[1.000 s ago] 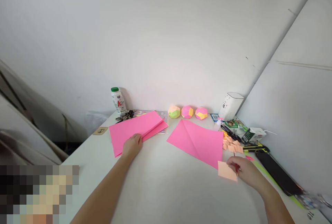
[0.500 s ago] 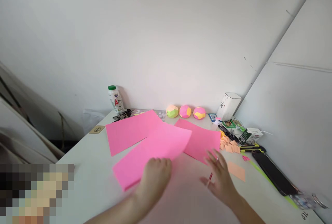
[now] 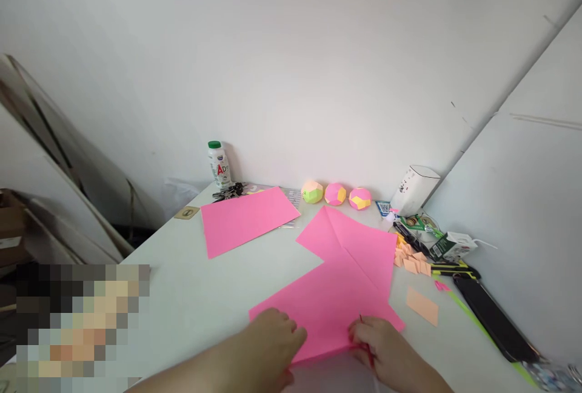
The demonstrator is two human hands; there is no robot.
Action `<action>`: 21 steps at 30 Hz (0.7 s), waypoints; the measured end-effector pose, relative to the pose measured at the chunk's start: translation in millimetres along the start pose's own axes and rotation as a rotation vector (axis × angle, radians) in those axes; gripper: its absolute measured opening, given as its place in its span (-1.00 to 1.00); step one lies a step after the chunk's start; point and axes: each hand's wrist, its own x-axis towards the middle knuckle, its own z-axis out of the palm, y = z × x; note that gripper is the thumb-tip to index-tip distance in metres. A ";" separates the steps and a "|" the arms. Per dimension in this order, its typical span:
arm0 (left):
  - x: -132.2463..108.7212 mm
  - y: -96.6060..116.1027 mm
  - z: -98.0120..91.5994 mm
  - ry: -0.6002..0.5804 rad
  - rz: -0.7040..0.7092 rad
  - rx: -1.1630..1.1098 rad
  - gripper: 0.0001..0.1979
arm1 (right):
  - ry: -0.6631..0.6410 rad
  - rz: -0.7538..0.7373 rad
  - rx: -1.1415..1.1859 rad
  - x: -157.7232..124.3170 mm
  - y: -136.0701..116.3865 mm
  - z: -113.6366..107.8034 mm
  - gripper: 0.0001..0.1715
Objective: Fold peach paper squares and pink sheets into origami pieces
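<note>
A pink paper sheet point(image 3: 331, 302) lies on the white table point(image 3: 204, 296) right in front of me, partly over a second creased pink sheet point(image 3: 359, 244). My left hand point(image 3: 273, 344) rests with fingers curled on the near left edge of the front sheet. My right hand point(image 3: 379, 347) presses its near right edge and holds a thin red stick point(image 3: 366, 341) between the fingers. A third pink sheet point(image 3: 248, 218) lies further back on the left.
Three paper balls point(image 3: 335, 193), a white bottle with green cap point(image 3: 219, 164), keys point(image 3: 230, 191) and a white box point(image 3: 413, 190) line the wall. Small orange paper pieces point(image 3: 411, 259), one loose orange square point(image 3: 422, 306), a black flat object point(image 3: 493, 323) and clutter fill the right.
My left hand pulled a pink sheet off the left stack toward me and laid it down. My right hand dropped the orange square and came over to the sheet's near edge.
</note>
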 end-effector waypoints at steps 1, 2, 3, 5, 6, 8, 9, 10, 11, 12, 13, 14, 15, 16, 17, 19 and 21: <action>-8.7 -7.5 -7.0 -0.010 -0.002 -0.073 -0.78 | -0.053 0.035 -0.014 -4.3 -1.5 -5.2 -0.83; -15.6 -14.5 -10.5 -0.014 -0.025 -0.147 -0.78 | -0.096 0.059 -0.023 -8.9 -3.2 -9.2 -0.83; -20.5 -20.5 -10.5 -0.020 -0.048 -0.213 -0.84 | -0.123 0.076 -0.026 -13.8 -5.2 -11.8 -0.83; -25.0 -29.2 -2.2 -0.009 -0.050 -0.339 -0.90 | -0.130 0.098 0.022 -23.7 -9.6 -14.6 -0.83; -25.1 -31.7 4.1 0.013 -0.054 -0.401 -0.91 | -0.129 0.112 0.063 -28.0 -12.2 -15.6 -0.84; -22.8 -32.8 16.0 0.054 -0.072 -0.504 -0.91 | -0.144 0.154 0.159 -33.2 -19.2 -18.1 -0.92; -20.8 -31.8 20.5 0.065 -0.076 -0.535 -0.91 | -0.161 0.188 0.199 -33.3 -23.5 -19.6 -0.91; -18.6 -30.1 23.9 0.073 -0.070 -0.548 -0.90 | -0.179 0.228 0.230 -31.4 -28.2 -21.0 -0.86; -16.2 -28.0 26.5 0.081 -0.055 -0.547 -0.89 | -0.186 0.266 0.251 -27.8 -33.0 -21.8 -0.82; -13.9 -25.7 28.9 0.100 -0.041 -0.540 -0.89 | -0.182 0.300 0.262 -22.9 -37.4 -21.7 -0.79; -11.6 -23.4 31.5 0.130 -0.033 -0.534 -0.88 | -0.152 0.322 0.270 -17.3 -41.0 -20.4 -0.79; -9.5 -21.2 34.6 0.171 -0.037 -0.530 -0.88 | -0.111 0.326 0.267 -11.7 -43.3 -18.0 -0.79; -7.7 -19.2 38.3 0.214 -0.049 -0.529 -0.87 | -0.082 0.323 0.269 -6.6 -43.9 -14.6 -0.78; -6.2 -17.6 42.5 0.253 -0.064 -0.529 -0.87 | -0.057 0.318 0.287 -2.4 -42.7 -10.5 -0.77; -4.9 -16.3 47.0 0.284 -0.076 -0.527 -0.86 | -0.044 0.319 0.323 0.7 -39.7 -6.2 -0.76; -3.0 -14.5 55.6 0.331 -0.090 -0.506 -0.86 | -0.037 0.344 0.437 4.2 -29.0 2.2 -0.76; -1.8 -13.0 62.6 0.429 -0.102 -0.426 -0.85 | -0.014 0.383 0.538 5.9 -14.7 9.0 -0.70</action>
